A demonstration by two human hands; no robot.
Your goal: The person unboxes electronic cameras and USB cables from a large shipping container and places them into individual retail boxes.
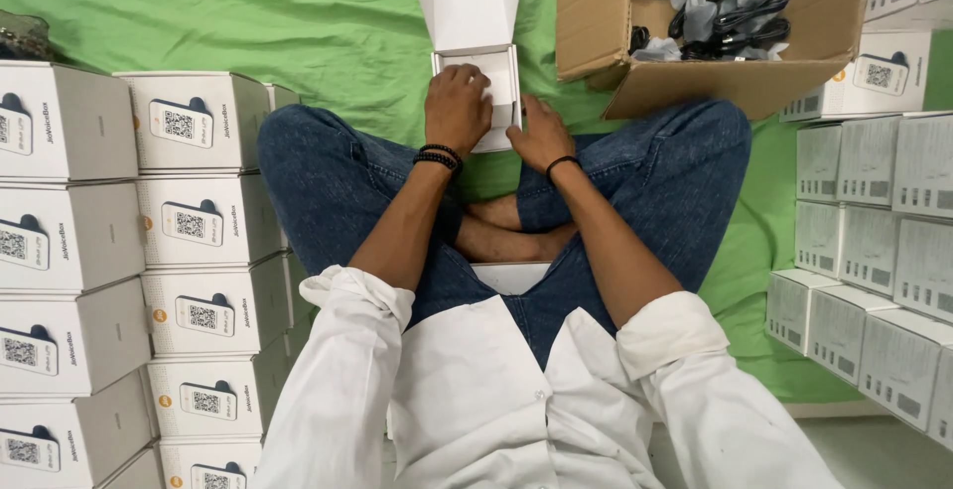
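**Both hands on an open white box**

A small white box (493,77), lid flipped up, sits on the green cloth (328,22) before the crossed legs. The left hand (457,107) presses down inside it, fingers curled; the right hand (541,137) clasps its right side. A cardboard carton (596,22) of bagged black cables (725,7) stands just right.

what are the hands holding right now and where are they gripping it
Both hands hold the open white box: left hand on top of its near end, right hand at its near right corner.
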